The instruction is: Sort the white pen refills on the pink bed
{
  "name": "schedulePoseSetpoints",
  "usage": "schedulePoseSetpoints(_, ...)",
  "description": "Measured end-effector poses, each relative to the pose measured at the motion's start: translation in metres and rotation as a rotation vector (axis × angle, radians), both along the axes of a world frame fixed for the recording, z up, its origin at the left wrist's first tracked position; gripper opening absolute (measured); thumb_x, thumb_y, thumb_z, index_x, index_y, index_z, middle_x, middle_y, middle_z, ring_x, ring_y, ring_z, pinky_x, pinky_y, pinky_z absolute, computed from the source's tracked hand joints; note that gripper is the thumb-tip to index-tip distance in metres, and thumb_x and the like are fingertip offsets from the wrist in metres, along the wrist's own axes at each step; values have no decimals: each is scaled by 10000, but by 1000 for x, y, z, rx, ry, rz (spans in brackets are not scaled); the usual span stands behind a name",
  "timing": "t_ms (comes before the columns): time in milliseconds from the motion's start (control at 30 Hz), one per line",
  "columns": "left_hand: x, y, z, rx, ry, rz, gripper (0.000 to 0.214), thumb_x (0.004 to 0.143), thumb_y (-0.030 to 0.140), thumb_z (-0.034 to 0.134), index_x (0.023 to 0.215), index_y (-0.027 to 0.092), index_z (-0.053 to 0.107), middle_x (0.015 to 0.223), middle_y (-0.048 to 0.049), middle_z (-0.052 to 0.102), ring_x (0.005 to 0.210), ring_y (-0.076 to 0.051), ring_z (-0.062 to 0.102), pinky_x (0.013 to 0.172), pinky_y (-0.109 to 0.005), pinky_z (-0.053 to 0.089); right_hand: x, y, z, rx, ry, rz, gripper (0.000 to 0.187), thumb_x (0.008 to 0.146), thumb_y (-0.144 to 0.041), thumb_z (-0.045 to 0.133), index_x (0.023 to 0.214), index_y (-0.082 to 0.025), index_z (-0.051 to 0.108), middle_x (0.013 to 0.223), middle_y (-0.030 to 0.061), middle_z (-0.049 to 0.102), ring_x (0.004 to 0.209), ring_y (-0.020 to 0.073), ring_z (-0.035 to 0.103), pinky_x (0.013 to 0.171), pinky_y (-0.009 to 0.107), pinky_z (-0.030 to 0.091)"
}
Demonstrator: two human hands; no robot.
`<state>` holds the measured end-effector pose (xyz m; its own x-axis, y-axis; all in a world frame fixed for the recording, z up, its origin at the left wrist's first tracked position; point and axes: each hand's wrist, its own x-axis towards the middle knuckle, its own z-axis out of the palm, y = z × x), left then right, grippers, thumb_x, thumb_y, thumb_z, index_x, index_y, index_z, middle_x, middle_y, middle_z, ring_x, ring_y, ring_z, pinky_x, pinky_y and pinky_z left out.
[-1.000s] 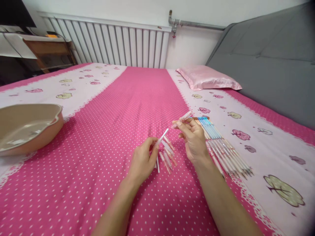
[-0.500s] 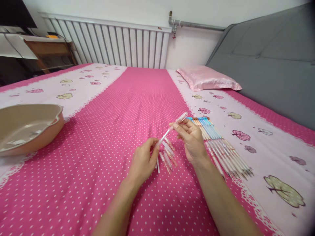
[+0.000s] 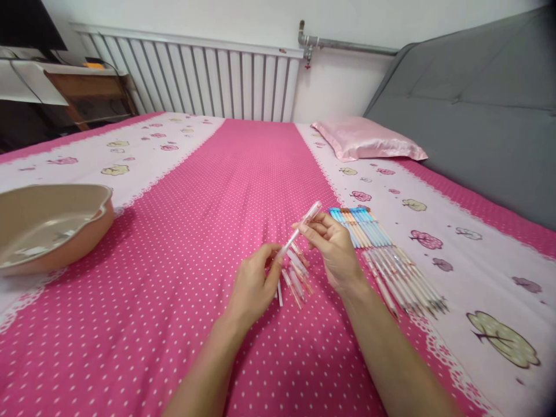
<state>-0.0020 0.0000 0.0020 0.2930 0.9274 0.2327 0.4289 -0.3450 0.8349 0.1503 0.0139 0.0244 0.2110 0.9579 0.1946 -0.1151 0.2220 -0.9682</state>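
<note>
Bed [image 3: 247,162]: 1, pink dotted cover.
Basin [image 3: 95,231]: 1, twd bed's L edge.
Pens [image 3: 403,278]: laid side by side, btwn R hand & bed's R edge.
L hand [image 3: 256,278]: fingers pinched on white tube [image 3: 292,238], lower end.
R hand [image 3: 336,249]: fingers pinched on clear barrel [image 3: 313,211], lower end; farther fwd than L.
Loose pen parts [image 3: 298,277]: small pile on bed, just R of L hand.
Tube & barrel: in line, btwn hands; shared long axis slants from L fingers twd bed's far R corner. Tube's upper end at R fingers; overlap unclear.
</note>
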Motion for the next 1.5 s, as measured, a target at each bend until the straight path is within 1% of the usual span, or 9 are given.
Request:
schedulePoseSetpoints(200,0,-1,2,8,-34,1,258,887,346,421,1023,204,590,785,-34,645,710,-171,591,667,-292,458,0,0,-2,0,-22,38,269,694,-355,694,873,-186,586,784,18,660,704,129,583,615,244,438)
schedulePoseSetpoints(433,1,-1,4,19,-28,2,260,893,330,420,1034,195,591,797,-34,652,726,-166,600,684,-287,453,-1,-1,-3,-9,-7,76,262,684,-336,710,862,-190,584,787,18,663,771,148,616,731,281,458)
schedulePoseSetpoints(567,1,-1,4,22,-30,9,261,891,330,427,1046,197,590,794,-29,655,726,-165,604,692,-290,452,-1,-1,-2,-4,-6,83,266,691,-340,708,873,-189,586,796,19,662,782,150,620,757,294,460)
schedulePoseSetpoints(700,1,-1,4,15,-42,-1,253,893,317,428,1049,198,588,844,-34,660,744,-161,603,700,-286,451,-1,0,-2,-4,9,96,278,674,-328,724,872,-186,589,791,15,667,768,146,622,741,288,460)
schedulePoseSetpoints(867,1,0,5,-10,-70,-15,247,892,301,435,1047,185,589,847,-39,661,733,-154,593,713,-289,457,0,1,-4,-7,32,126,280,654,-293,742,863,-188,587,802,18,677,761,143,624,703,268,463)
schedulePoseSetpoints(1100,2,0,5,-23,-98,-23,248,887,295,449,1049,167,587,851,-46,666,753,-155,605,725,-295,466,0,2,-6,-28,37,164,295,663,-286,742,909,-189,613,819,25,674,786,147,620,728,276,470)
schedulePoseSetpoints(1200,2,0,5,-21,-105,-20,237,880,288,463,1035,166,593,859,-51,672,756,-156,610,723,-298,471,0,2,-7,-35,37,157,295,656,-291,747,904,-189,621,810,21,667,768,144,613,719,278,470)
schedulePoseSetpoints(1367,2,0,5,-21,-106,-21,233,872,279,476,1033,162,598,896,-64,678,765,-156,619,719,-297,480,1,4,-9,-42,45,127,313,622,-280,774,878,-182,620,785,4,632,727,120,581,674,248,449)
schedulePoseSetpoints(1500,3,-1,4,-18,-116,-21,216,859,264,499,1022,167,602,876,-54,679,763,-152,629,710,-287,488,1,5,-11,-15,4,112,293,626,-293,770,857,-182,628,768,-1,612,725,120,562,644,241,428)
